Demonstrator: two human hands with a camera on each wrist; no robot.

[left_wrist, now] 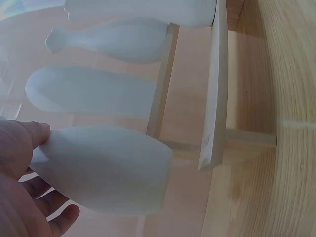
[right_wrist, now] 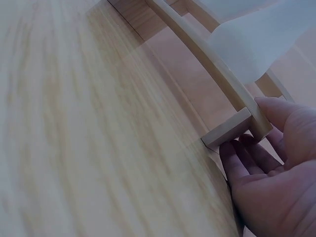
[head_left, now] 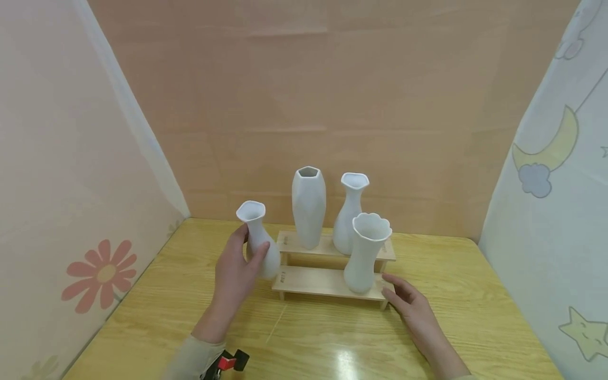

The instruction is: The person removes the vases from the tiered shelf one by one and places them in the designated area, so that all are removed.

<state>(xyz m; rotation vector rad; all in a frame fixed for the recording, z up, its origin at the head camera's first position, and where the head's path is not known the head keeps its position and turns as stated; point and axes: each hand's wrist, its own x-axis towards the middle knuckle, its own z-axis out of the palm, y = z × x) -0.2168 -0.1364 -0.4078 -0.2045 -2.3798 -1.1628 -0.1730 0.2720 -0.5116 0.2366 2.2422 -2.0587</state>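
My left hand [head_left: 236, 272] grips a white vase [head_left: 266, 258] with a flared, angular rim around its body. That vase is held in the air just left of a two-step wooden stand [head_left: 309, 281], its base above the lower step in the left wrist view. At the stand's right end, my right hand [head_left: 413, 306] holds the lower step, thumb at the board's edge and fingers curled beneath it in the right wrist view. A scalloped-rim white vase [head_left: 362, 264] stands on the lower step near that hand.
On the upper step stand a tall faceted vase [head_left: 309, 208] and a narrow-necked vase [head_left: 349, 221]. The stand rests on a wood-grain table [head_left: 166, 311]. An orange-tan backdrop [head_left: 304, 105] rises behind, with patterned cloth panels on both sides.
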